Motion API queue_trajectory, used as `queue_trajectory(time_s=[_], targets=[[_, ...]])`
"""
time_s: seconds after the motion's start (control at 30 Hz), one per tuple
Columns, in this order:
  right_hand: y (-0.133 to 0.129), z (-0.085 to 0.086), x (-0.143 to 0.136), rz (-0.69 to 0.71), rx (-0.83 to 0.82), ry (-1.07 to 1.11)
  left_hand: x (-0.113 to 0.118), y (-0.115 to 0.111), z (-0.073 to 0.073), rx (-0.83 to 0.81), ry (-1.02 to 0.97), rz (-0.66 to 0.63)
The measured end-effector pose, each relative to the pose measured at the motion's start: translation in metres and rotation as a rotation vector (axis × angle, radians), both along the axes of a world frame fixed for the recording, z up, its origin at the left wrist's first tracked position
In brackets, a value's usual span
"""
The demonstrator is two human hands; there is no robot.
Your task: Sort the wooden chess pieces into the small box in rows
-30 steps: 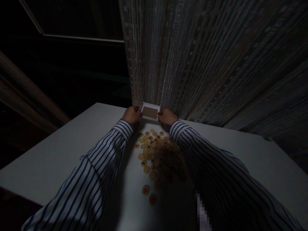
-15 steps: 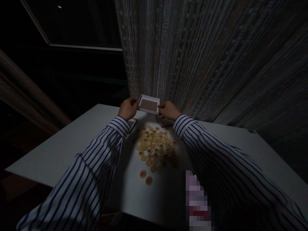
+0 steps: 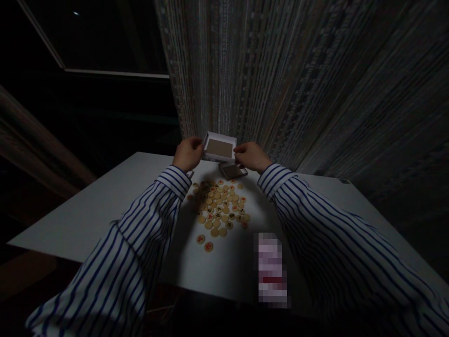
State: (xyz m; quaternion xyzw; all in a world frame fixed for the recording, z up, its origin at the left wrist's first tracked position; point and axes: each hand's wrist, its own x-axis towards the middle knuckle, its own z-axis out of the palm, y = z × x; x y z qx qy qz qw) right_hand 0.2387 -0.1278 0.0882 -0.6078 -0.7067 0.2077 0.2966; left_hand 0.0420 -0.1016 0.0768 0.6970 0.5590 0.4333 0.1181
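Observation:
Between my two hands a shallow white cardboard box (image 3: 220, 147) with a brown inner bottom is held up above the far part of the table, its inside facing me. My left hand (image 3: 188, 154) pinches its left end, and my right hand (image 3: 253, 157) grips the right end with closed fingers. Just below the box, a second shallow box or lid (image 3: 233, 171) lies on the table. Nearer to me spreads a loose heap of round Chinese chess pieces (image 3: 217, 206), some with red or dark characters showing, others plain side up. Shadow covers part of the heap.
The white table (image 3: 105, 201) carries everything. A blurred-out pinkish item (image 3: 271, 271) lies near its front edge. Beaded string curtains (image 3: 224, 70) hang behind the table. A small dark object (image 3: 343, 181) sits at the far right edge. Part of a pale object (image 3: 190, 173) shows beside my left wrist.
The view has shifted, so the table things appear further left and the pixelated item shows more fully. Both hands still hold the box, and more of the lower box is uncovered.

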Motion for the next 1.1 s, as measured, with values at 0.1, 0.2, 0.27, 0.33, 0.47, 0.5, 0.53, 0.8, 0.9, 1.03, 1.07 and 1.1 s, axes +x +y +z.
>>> queue_trajectory(time_s=[0.1,0.2,0.27,0.33,0.47,0.5,0.53,0.8,0.9,1.03,1.07,1.1], targets=[[-0.007,0.001,0.008,-0.011,0.007,0.021,0.009,-0.007,0.003,0.009,-0.01,-0.027],[-0.014,0.0,0.018,-0.024,0.015,0.046,0.019,-0.015,0.006,0.006,-0.018,-0.052],[-0.02,-0.001,0.025,-0.033,0.016,0.061,0.025,-0.02,0.007,0.004,-0.019,-0.074],[-0.025,-0.003,0.032,-0.039,0.014,0.076,0.031,-0.023,0.005,0.012,-0.024,-0.101],[-0.039,-0.005,0.045,-0.053,0.013,0.099,0.042,-0.025,-0.002,0.011,-0.054,-0.163],[-0.042,-0.005,0.047,-0.057,0.014,0.103,0.045,-0.026,-0.003,0.009,-0.052,-0.173],[-0.045,-0.005,0.05,-0.06,0.013,0.107,0.047,-0.027,-0.004,0.011,-0.046,-0.176],[-0.068,-0.004,0.063,-0.102,0.013,0.124,0.062,-0.044,-0.008,0.013,-0.037,-0.201],[-0.075,-0.004,0.067,-0.112,0.009,0.129,0.067,-0.05,-0.01,0.005,-0.055,-0.235],[-0.083,-0.006,0.072,-0.131,0.003,0.136,0.073,-0.057,-0.013,0.0,-0.071,-0.265],[-0.085,-0.006,0.073,-0.137,0.001,0.138,0.074,-0.058,-0.014,-0.004,-0.075,-0.267],[-0.087,-0.006,0.073,-0.143,-0.001,0.14,0.076,-0.06,-0.015,-0.009,-0.079,-0.273]])
